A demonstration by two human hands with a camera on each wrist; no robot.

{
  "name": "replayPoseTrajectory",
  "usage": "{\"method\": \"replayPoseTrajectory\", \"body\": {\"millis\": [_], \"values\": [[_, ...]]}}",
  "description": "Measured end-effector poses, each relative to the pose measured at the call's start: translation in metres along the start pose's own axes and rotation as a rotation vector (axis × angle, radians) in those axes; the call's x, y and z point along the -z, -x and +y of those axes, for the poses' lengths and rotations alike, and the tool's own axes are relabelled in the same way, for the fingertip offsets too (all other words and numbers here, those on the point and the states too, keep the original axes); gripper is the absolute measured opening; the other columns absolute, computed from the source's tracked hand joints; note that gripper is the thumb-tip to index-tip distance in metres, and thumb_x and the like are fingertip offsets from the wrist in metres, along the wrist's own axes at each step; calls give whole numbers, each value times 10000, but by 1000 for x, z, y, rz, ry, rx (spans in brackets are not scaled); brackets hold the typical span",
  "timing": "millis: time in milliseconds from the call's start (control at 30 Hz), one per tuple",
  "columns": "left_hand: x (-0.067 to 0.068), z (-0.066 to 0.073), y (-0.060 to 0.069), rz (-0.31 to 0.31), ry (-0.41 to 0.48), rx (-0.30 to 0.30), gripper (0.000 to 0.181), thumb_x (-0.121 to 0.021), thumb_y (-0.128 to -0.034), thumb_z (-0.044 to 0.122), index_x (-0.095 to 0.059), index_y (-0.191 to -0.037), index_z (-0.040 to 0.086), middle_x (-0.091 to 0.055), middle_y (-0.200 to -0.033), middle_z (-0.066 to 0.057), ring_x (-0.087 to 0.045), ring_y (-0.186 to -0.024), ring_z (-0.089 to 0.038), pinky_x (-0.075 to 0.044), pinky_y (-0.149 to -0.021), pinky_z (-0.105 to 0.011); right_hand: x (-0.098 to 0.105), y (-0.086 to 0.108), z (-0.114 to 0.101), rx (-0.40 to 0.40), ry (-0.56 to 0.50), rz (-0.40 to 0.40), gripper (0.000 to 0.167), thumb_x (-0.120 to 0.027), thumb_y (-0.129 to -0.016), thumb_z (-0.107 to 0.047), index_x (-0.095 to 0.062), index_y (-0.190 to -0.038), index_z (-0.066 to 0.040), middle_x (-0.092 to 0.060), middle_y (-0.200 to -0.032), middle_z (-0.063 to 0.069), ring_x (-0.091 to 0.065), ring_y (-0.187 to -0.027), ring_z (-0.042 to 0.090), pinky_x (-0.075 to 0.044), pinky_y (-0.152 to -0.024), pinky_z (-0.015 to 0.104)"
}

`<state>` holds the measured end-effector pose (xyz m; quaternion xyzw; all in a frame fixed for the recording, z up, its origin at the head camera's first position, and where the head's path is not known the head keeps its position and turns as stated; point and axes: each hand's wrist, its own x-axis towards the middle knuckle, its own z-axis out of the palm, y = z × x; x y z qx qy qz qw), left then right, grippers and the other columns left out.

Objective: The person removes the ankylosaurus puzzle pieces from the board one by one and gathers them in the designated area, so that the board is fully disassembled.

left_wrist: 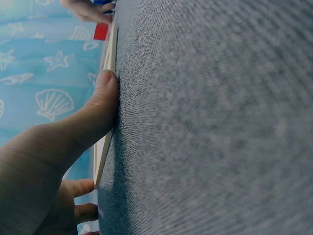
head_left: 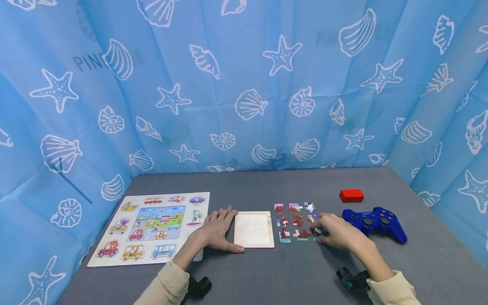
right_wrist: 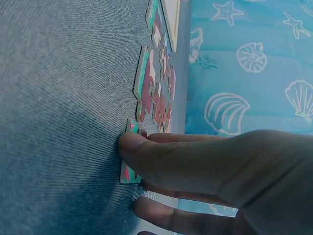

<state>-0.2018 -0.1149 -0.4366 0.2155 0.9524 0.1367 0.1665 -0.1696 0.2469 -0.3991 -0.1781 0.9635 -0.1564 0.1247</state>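
A small square wooden tray (head_left: 253, 230) with a raised rim lies on the table. My left hand (head_left: 220, 231) is spread at its left side. The thumb touches the near edge and the fingertips reach the far left corner. Right of the tray, several jigsaw puzzle pieces (head_left: 297, 219) in brown, purple and green lie slightly apart in rows. My right hand (head_left: 336, 231) pinches the near right puzzle piece (right_wrist: 130, 175), which has a green edge, between thumb and fingers. That piece is low against the table and partly hidden by the hand.
A pegged vehicle puzzle board (head_left: 127, 254) lies to the left of my left hand. Right of my right hand is a blue game controller (head_left: 375, 222), with a red block (head_left: 351, 195) behind it. A blue shell-patterned curtain (head_left: 244, 84) surrounds the grey table (head_left: 259, 279).
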Motion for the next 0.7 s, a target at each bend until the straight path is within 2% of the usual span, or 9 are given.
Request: {"method": "replayPoseTrajectory", "body": {"millis": [267,700], "values": [[-2,1,-1,8,-12,7,1153,-760,-745,737,-265,-1616,165,-230,-1701,-180,-247,-1553,-450,-260,-1227,-640,1,3,4,-3,-41,28,259,-824,-830,-62,-790,-1086,-43,-761,-1027,82,-726,-962,262,-603,-806,466],[-2,0,0,4,-17,-3,1158,-746,-752,745,-255,-1621,157,-218,-1704,-181,-242,-1552,-456,-254,-1229,-641,0,4,7,-4,-48,28,288,-830,-821,-55,-786,-1106,-43,-760,-1029,79,-725,-979,279,-602,-805,464]]}}
